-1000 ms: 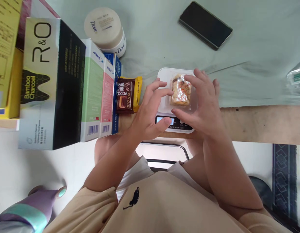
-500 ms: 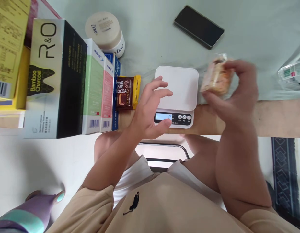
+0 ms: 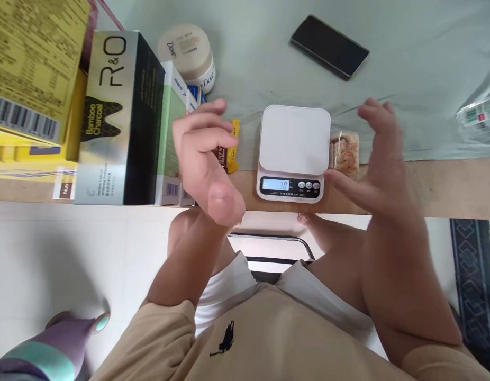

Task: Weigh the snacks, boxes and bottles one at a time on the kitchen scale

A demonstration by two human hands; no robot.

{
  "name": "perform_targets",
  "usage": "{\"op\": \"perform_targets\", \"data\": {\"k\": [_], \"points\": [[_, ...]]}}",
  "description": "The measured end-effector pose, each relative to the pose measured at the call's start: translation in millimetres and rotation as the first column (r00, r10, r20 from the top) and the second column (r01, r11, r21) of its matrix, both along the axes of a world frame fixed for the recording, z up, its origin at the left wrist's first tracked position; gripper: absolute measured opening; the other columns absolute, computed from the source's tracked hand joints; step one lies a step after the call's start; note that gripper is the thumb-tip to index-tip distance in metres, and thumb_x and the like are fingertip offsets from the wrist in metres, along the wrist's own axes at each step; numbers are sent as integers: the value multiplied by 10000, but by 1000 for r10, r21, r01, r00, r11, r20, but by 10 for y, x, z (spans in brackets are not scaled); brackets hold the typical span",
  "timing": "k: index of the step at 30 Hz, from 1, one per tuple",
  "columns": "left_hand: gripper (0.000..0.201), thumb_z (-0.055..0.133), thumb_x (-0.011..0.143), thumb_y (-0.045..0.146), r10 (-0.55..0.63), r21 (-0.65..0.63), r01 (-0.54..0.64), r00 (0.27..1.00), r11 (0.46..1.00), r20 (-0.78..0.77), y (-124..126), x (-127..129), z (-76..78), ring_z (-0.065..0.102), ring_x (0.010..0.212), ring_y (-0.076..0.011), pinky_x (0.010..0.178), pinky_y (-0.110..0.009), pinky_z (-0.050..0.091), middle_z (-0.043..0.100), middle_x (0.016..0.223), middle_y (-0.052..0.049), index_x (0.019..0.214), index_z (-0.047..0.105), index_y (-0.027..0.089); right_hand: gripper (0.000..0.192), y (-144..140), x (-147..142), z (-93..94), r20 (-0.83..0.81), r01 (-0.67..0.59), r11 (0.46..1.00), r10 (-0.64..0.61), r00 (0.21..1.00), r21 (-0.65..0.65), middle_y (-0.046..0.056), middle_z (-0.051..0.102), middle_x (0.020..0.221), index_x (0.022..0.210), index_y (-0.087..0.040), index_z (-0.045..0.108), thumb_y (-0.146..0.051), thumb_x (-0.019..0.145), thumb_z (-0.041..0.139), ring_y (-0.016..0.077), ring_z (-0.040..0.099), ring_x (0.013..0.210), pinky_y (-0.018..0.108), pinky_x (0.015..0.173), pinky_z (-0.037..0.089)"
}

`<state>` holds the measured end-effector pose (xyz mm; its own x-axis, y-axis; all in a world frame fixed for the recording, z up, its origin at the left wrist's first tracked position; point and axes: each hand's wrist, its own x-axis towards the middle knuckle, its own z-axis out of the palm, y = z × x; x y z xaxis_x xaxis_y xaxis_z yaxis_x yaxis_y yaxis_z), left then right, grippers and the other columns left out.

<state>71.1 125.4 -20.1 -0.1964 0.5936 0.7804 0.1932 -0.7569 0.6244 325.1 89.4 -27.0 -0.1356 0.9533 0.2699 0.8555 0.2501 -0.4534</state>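
A white digital kitchen scale [image 3: 295, 140] sits at the table's front edge, its plate bare and its lit display showing what looks like 30. Just right of it lies a small snack in a clear wrapper [image 3: 345, 154]. My right hand [image 3: 382, 164] is above and beside that snack, fingers spread, holding nothing. On the other side, my left hand [image 3: 207, 159] hovers with fingers apart and curved over a brown and yellow cocoa snack packet [image 3: 233, 148]. Most of that packet is hidden behind the fingers; whether they touch it I cannot tell.
At the left stand a Bamboo Charcoal box [image 3: 110, 116], a green and white box [image 3: 169, 132], yellow boxes [image 3: 34, 63] and a Dove jar [image 3: 187, 53]. A dark phone [image 3: 329, 47] lies at the back. A clear plastic package [image 3: 479, 119] is at the far right.
My right hand has put the wrapped snack down right of the scale and let go. My left hand has moved left from the scale to the cocoa packet. The display went from 0 to about 30.
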Motion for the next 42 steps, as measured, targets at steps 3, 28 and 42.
{"op": "perform_targets", "data": {"k": [3, 28, 42], "points": [[424, 347, 994, 636, 112, -31, -110, 992, 993, 58, -6, -5, 105, 611, 1037, -247, 1083, -554, 538, 471, 893, -48, 829, 535, 293, 628, 102, -499, 91, 39, -97, 995, 97, 995, -10, 96, 454, 1622, 1479, -300, 440, -525, 912, 591, 343, 308, 1617, 649, 1329, 260], [473, 214, 1027, 589, 133, -146, -142, 988, 979, -74, -74, -266, 179, 678, 884, -227, 969, -538, 649, 540, 801, -39, 789, 505, 303, 376, 617, -1200, 327, 197, -147, 970, 184, 963, -192, 107, 567, 1401, 1124, -256, 593, -412, 800, 701, 362, 481, 1405, 686, 1276, 275], [615, 201, 960, 799, -201, -433, 55, 933, 900, -299, -48, -67, 19, 666, 1242, -295, 1079, -532, 593, 691, 1009, -64, 915, 594, 328, 585, 240, -335, 366, 107, -5, 968, 32, 994, -252, 73, 463, 1587, 1287, -304, 550, -579, 793, 699, 380, 273, 1615, 626, 1307, 271]]}}
